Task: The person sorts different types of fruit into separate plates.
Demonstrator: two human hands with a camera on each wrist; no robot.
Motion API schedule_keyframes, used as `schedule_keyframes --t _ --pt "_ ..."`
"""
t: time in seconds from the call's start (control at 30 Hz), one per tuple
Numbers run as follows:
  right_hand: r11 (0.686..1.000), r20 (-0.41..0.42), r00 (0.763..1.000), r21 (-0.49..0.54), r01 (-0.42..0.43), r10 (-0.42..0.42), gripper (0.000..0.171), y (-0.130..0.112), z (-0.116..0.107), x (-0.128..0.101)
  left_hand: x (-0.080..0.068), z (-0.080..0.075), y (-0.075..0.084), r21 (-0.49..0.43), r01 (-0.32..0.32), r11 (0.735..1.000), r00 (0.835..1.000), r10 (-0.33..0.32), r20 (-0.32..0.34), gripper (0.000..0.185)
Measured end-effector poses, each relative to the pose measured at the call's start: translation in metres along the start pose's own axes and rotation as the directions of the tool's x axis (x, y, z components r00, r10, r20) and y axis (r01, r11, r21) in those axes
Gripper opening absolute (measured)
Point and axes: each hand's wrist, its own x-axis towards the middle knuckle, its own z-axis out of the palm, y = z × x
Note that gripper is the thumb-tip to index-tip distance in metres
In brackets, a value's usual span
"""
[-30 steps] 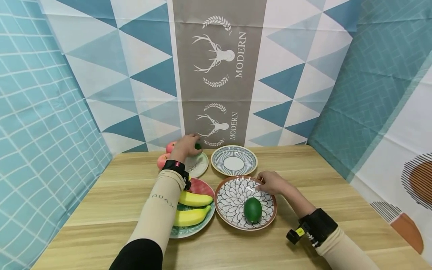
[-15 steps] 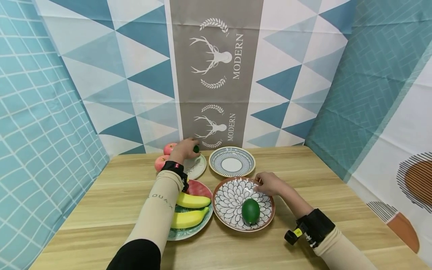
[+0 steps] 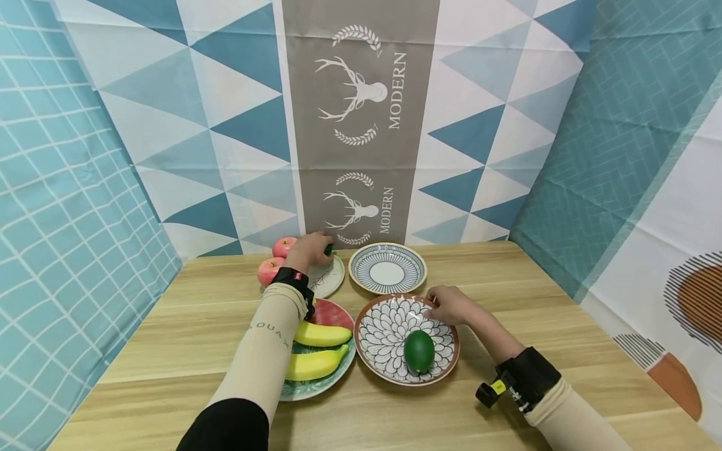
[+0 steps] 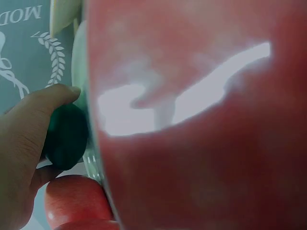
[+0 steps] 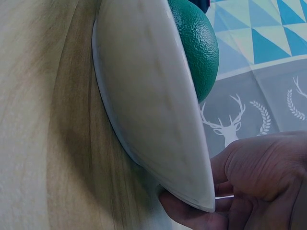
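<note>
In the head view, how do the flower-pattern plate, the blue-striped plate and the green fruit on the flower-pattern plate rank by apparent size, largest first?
1. flower-pattern plate, largest, though it lies nearer the camera.
2. blue-striped plate, smaller-looking, but farther back, so the true difference is unsure.
3. green fruit, clearly smallest.

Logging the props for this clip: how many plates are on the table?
4. Petal-patterned plate front right, banana plate front left, blue-striped plate back right, white leaf plate back left, partly hidden by the left forearm.
</note>
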Motion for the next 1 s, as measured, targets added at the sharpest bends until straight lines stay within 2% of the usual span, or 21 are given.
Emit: schedule_keyframes --t 0.17,0.37,0.73,1.0 --pt "1.000 -0.005 1.000 -0.007 -0.001 0.001 0.016 -0.0013 0.0002 -0.0012 -0.0016 0.0014 0.0021 -0.001 -0.007 1.000 1.000 0.007 -0.016 0.048" --pt "1.000 -0.001 1.000 -0.009 -0.006 0.006 0.016 -0.0007 0.0010 -0.0013 -0.0013 0.0022 0.0035 -0.006 0.000 1.000 1.000 0.000 0.004 0.047" --pt "1.000 -0.002 1.000 -0.016 0.001 -0.001 0.017 0.0010 0.0040 0.0001 -0.0040 0.0010 0.0040 0.011 -0.013 1.000 1.000 0.013 0.002 0.047" --pt "1.000 -0.005 1.000 -0.012 0.000 -0.001 0.017 0.0003 0.0027 -0.0003 -0.0019 0.0056 0.0061 -0.020 -0.045 0.999 0.998 0.043 -0.055 0.044"
